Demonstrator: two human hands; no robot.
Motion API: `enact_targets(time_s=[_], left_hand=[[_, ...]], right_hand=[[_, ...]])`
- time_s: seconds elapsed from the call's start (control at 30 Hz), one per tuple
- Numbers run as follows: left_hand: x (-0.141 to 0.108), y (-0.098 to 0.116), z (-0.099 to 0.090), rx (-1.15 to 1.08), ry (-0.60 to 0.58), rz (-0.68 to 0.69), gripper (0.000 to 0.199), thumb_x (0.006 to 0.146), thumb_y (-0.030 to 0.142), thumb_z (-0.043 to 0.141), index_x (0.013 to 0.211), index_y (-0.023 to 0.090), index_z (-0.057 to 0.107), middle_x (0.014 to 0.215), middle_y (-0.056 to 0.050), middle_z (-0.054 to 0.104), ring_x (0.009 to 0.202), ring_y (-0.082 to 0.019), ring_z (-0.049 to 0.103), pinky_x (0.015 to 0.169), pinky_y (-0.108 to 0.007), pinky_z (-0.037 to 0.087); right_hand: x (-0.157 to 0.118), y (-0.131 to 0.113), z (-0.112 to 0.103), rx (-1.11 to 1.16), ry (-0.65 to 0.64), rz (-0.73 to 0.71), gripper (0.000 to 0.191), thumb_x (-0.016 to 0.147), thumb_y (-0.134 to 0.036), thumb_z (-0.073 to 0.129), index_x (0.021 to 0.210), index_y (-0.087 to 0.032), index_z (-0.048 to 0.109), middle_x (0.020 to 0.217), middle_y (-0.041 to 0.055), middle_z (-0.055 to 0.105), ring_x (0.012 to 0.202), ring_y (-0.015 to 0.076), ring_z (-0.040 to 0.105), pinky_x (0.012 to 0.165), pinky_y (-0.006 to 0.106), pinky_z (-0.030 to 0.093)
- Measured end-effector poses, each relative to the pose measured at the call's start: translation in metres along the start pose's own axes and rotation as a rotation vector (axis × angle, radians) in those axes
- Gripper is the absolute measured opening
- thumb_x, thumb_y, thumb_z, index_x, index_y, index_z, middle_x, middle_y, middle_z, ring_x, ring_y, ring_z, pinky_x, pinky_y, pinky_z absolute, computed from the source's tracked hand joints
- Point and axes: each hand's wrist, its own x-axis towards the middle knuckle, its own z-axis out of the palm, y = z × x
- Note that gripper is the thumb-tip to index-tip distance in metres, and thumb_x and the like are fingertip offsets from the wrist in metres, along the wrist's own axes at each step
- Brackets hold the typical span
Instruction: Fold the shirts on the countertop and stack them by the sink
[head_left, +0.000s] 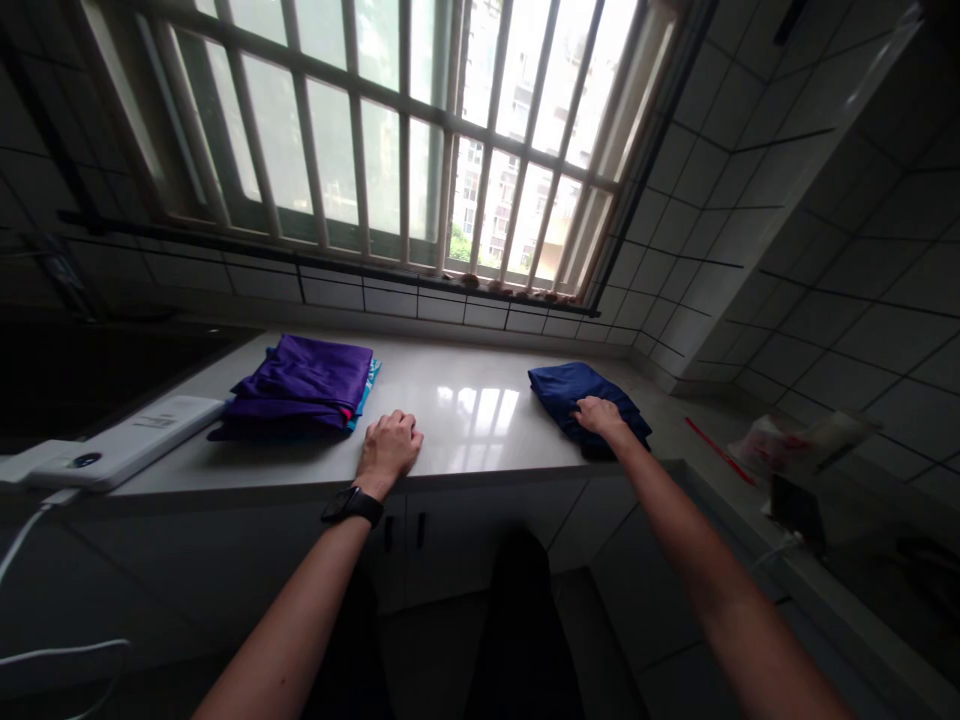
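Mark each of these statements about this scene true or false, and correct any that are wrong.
1. The right hand rests on a folded navy cloth. True.
2. The left hand grips the folded purple fabric. False: it rests on the white counter beside that fabric.
3. A teal item shows beneath the folded purple fabric. True.
4. The black watch is on the right wrist. False: it is on the left wrist.
5. Window bars stand above the white counter. True.
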Motion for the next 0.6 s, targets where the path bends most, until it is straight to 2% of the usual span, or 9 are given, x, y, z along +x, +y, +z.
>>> enact_targets(time_s=[0.1,0.2,0.3,0.43,0.53,0.6], left_hand=[[0.000,0.000,-0.001,0.005,-0.009,0.000,0.034,0.095,0.027,0.041,0.106,0.017,0.072,0.117,-0.015,0.069,0.110,-0.030,0.062,0.094,-0.041,0.045],[-0.001,0.001,-0.003,0.011,-0.014,0.001,0.034,0.095,0.026,0.041,0.106,0.017,0.072,0.116,-0.015,0.069,0.109,-0.030,0.062,0.094,-0.041,0.045],[-0.002,0.001,-0.004,0.010,-0.018,-0.001,0.034,0.095,0.026,0.041,0.107,0.017,0.072,0.116,-0.016,0.069,0.110,-0.030,0.062,0.094,-0.042,0.045],[-0.002,0.002,-0.006,0.003,-0.033,-0.005,0.034,0.095,0.026,0.042,0.108,0.016,0.072,0.117,-0.016,0.069,0.111,-0.030,0.062,0.096,-0.042,0.044],[-0.001,0.003,-0.005,-0.006,-0.036,-0.014,0.033,0.095,0.025,0.042,0.109,0.016,0.071,0.117,-0.016,0.069,0.112,-0.030,0.062,0.097,-0.041,0.044],[0.000,0.001,-0.002,-0.018,-0.023,-0.019,0.034,0.095,0.025,0.042,0.107,0.016,0.072,0.117,-0.016,0.069,0.111,-0.031,0.062,0.097,-0.043,0.045]], right_hand=[[0.002,-0.004,-0.023,-0.025,-0.004,-0.040,0.034,0.101,-0.039,0.057,0.127,-0.022,0.072,0.138,0.0181,0.065,0.130,0.0278,0.061,0.106,0.037,0.045],[0.003,-0.010,-0.068,-0.038,0.101,0.003,0.034,0.103,-0.038,0.054,0.125,-0.020,0.073,0.133,0.0189,0.068,0.124,0.0293,0.065,0.101,0.039,0.049],[0.003,-0.017,-0.120,0.044,0.266,-0.022,0.035,0.105,-0.038,0.052,0.125,-0.017,0.071,0.126,0.0188,0.071,0.115,0.0262,0.069,0.096,0.034,0.050],[0.012,-0.028,-0.177,0.273,0.489,-0.154,0.043,0.109,-0.039,0.041,0.124,-0.008,0.068,0.119,0.0175,0.070,0.108,0.0200,0.068,0.094,0.032,0.050],[0.030,-0.032,-0.207,0.491,0.701,-0.234,0.046,0.108,-0.043,0.040,0.114,-0.007,0.069,0.110,0.0149,0.070,0.100,0.0204,0.067,0.091,0.036,0.052],[0.042,-0.032,-0.216,0.621,0.864,-0.251,0.042,0.106,-0.045,0.044,0.108,-0.011,0.068,0.102,0.0120,0.069,0.098,0.0224,0.066,0.089,0.038,0.052]])
